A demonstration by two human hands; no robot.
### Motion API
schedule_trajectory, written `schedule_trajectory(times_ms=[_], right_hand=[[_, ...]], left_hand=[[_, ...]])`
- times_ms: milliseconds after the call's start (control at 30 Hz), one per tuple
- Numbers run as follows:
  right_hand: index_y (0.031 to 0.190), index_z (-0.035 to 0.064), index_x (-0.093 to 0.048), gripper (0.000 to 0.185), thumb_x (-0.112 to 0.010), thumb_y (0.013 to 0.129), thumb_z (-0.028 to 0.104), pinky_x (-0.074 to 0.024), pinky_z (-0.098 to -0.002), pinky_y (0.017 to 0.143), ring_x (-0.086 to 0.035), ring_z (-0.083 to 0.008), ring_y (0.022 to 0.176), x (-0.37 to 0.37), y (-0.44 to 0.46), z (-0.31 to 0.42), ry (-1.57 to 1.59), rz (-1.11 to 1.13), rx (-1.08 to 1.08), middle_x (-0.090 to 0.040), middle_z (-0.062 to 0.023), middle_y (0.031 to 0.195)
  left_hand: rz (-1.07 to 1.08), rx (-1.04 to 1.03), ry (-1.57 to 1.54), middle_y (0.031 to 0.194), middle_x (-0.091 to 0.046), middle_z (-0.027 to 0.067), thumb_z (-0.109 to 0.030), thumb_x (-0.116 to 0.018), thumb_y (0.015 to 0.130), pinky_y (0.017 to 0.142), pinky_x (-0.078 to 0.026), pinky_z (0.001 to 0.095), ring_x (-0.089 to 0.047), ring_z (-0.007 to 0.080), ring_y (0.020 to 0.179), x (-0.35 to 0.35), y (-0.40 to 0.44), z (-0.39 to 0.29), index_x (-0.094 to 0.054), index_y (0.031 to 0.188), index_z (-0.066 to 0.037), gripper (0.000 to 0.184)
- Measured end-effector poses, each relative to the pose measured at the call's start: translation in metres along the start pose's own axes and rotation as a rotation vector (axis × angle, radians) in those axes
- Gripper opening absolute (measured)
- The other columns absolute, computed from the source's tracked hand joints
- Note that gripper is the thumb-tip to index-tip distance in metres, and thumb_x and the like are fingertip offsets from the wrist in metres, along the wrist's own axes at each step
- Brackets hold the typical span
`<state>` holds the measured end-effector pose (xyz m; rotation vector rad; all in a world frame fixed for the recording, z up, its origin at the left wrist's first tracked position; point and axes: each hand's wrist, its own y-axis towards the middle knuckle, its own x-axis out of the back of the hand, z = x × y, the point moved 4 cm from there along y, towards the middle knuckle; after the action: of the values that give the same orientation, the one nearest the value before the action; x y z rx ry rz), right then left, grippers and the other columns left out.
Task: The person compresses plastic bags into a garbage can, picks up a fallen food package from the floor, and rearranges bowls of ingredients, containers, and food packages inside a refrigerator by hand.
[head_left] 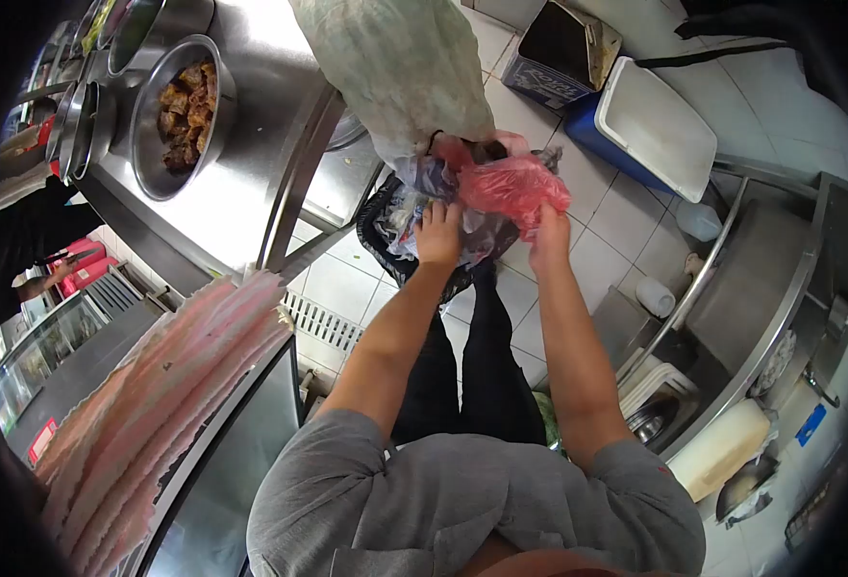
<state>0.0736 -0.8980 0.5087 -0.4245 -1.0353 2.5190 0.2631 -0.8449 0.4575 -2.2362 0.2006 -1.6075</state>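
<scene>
A black-lined bin (378, 231) stands on the floor in front of me, filled with crumpled plastic bags. My left hand (438, 231) rests on the bags in the bin, its fingers spread. In my right hand (550, 240) is the edge of a thin red plastic bag (512, 188), held out over the bin's right side. A large pale translucent sack (400, 72) hangs just beyond the bin, and its dark-tied lower end touches the red bag.
A steel counter (261, 58) at the upper left bears a bowl (145, 159) of browned food pieces. A blue cooler (597, 144) with a white lid and a box (544, 72) stand upper right. A steel sink unit (741, 279) is right. Another person's hand (37, 287) shows far left.
</scene>
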Motion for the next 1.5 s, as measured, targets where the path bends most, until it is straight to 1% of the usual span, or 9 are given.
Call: schedule_trajectory(times_ms=[67, 367, 667, 867, 967, 1033, 1100, 1200, 1500], right_hand=[[0.106, 0.0044, -0.061, 0.023, -0.049, 0.089, 0.014, -0.0498, -0.0286, 0.071, -0.063, -0.0155, 0.085, 0.004, -0.003, 0.017, 0.061, 0.035, 0.048, -0.066, -0.0058, 0.097], [0.112, -0.0005, -0.057, 0.029, -0.057, 0.084, 0.005, -0.0506, -0.0267, 0.074, -0.063, -0.0167, 0.089, 0.042, -0.021, -0.052, -0.261, 0.359, -0.056, -0.065, -0.0087, 0.104], [0.113, -0.0019, -0.057, 0.037, -0.057, 0.076, -0.004, -0.0508, -0.0274, 0.081, -0.062, -0.0157, 0.092, 0.041, -0.058, -0.041, -0.068, 0.254, 0.072, -0.062, -0.0098, 0.107], [0.108, 0.0020, -0.054, 0.034, -0.053, 0.075, -0.006, -0.0510, -0.0285, 0.077, -0.059, -0.0142, 0.084, 0.069, -0.032, -0.031, 0.089, 0.123, 0.174, -0.056, -0.0051, 0.105], [0.116, 0.0069, -0.048, 0.043, -0.054, 0.074, -0.004, -0.0508, -0.0285, 0.074, -0.058, -0.0147, 0.079, 0.065, -0.029, -0.008, -0.045, -0.072, 0.256, -0.053, -0.0032, 0.105], [0.123, 0.0088, -0.042, 0.054, -0.060, 0.074, -0.001, -0.0504, -0.0320, 0.079, -0.057, -0.0213, 0.087, 0.054, -0.020, -0.024, -0.309, 0.336, 0.168, -0.051, -0.0084, 0.109], [0.128, 0.0054, -0.039, 0.062, -0.065, 0.072, 0.002, -0.0458, -0.0388, 0.094, -0.050, -0.0332, 0.110, 0.029, -0.018, -0.037, -1.052, 0.510, 0.726, -0.044, -0.0168, 0.121], [0.134, 0.0028, -0.035, 0.071, -0.068, 0.071, 0.003, -0.0340, -0.0432, 0.108, -0.032, -0.0418, 0.130, -0.023, -0.034, -0.041, -1.050, 0.685, 0.738, -0.032, -0.0237, 0.137], [0.129, 0.0077, -0.051, 0.042, -0.045, 0.089, 0.015, -0.0372, -0.0421, 0.105, -0.033, -0.0315, 0.136, -0.073, 0.051, -0.174, -1.827, 0.697, 0.767, -0.036, -0.0115, 0.146]], left_hand=[[0.164, -0.093, 0.050, 0.131, -0.047, 0.0071, -0.011, -0.044, 0.090, 0.096, -0.043, 0.0471, -0.044, 0.0296, 0.125, -0.013, 0.007, 0.013, -0.040, 0.135, -0.025, 0.047], [0.437, -0.124, 0.109, 0.137, -0.046, 0.0100, -0.018, -0.058, 0.083, 0.101, -0.041, 0.0494, -0.041, 0.0323, 0.130, -0.070, 0.048, 0.041, -0.039, 0.139, -0.016, 0.059], [-0.157, -0.150, -0.414, 0.134, -0.041, 0.0204, -0.009, -0.072, 0.065, 0.104, -0.033, 0.0497, -0.037, 0.0409, 0.126, 0.071, -0.042, 0.013, -0.038, 0.137, -0.011, 0.079], [-0.053, 0.035, -0.264, 0.143, -0.031, 0.0206, -0.014, -0.075, 0.066, 0.106, -0.033, 0.0505, -0.030, 0.0477, 0.130, 0.041, -0.034, 0.005, -0.035, 0.142, -0.020, 0.086], [0.205, 0.177, 0.019, 0.151, -0.018, 0.0190, -0.017, -0.069, 0.077, 0.103, -0.038, 0.0538, -0.024, 0.0552, 0.133, 0.032, -0.016, -0.010, -0.036, 0.142, -0.032, 0.074], [0.320, 0.120, -0.139, 0.150, -0.023, 0.0177, -0.022, -0.074, 0.073, 0.104, -0.038, 0.0518, -0.030, 0.0504, 0.130, -0.044, -0.002, 0.017, -0.037, 0.141, -0.034, 0.077], [0.276, 0.100, -0.169, 0.148, -0.029, 0.0162, -0.018, -0.071, 0.075, 0.103, -0.039, 0.0518, -0.033, 0.0467, 0.130, -0.048, 0.005, 0.030, -0.040, 0.140, -0.028, 0.073], [0.065, -0.117, -0.385, 0.137, -0.042, 0.0215, -0.011, -0.071, 0.073, 0.103, -0.039, 0.0465, -0.043, 0.0403, 0.125, -0.037, 0.000, 0.044, -0.048, 0.133, -0.012, 0.064], [-0.024, 0.190, -0.592, 0.128, -0.049, 0.0206, -0.008, -0.068, 0.079, 0.100, -0.040, 0.0427, -0.047, 0.0386, 0.121, 0.040, -0.162, 0.063, -0.060, 0.114, -0.005, 0.037]])
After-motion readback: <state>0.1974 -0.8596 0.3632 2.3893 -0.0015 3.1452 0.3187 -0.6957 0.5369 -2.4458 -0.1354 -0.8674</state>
